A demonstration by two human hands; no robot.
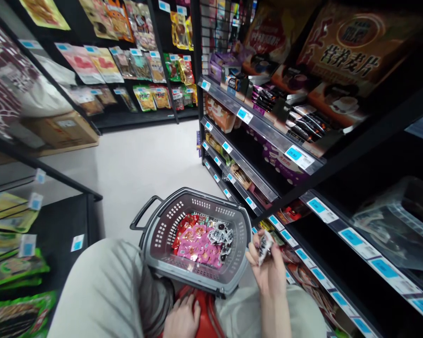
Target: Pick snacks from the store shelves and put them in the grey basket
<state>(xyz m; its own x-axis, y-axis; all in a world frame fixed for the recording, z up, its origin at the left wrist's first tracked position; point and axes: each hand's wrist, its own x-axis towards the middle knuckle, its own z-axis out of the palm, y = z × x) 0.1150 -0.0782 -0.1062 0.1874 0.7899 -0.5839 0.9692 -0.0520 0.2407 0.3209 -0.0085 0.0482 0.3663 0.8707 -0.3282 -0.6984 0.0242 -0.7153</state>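
Note:
My right hand [270, 270] pinches a small white-and-black snack packet [265, 247] just beside the right rim of a grey shopping basket [197, 277]. In the basket lie pink packets [195, 241], red packets [179, 237] at the left and several small white-and-black packets [221, 234] at the right. At the bottom centre my left hand [183, 317] lies with fingers loosely extended on a red surface [207, 314] between my legs. It holds nothing that I can see. What the red thing is stays partly hidden.
Shelves with price labels [317, 206] run close along the right, holding boxes, sachets and a clear plastic bin [405, 220]. Hanging snack bags [146, 98] line the back rack. At left stand a low black display [66, 225] with green packs and a cardboard box [61, 131].

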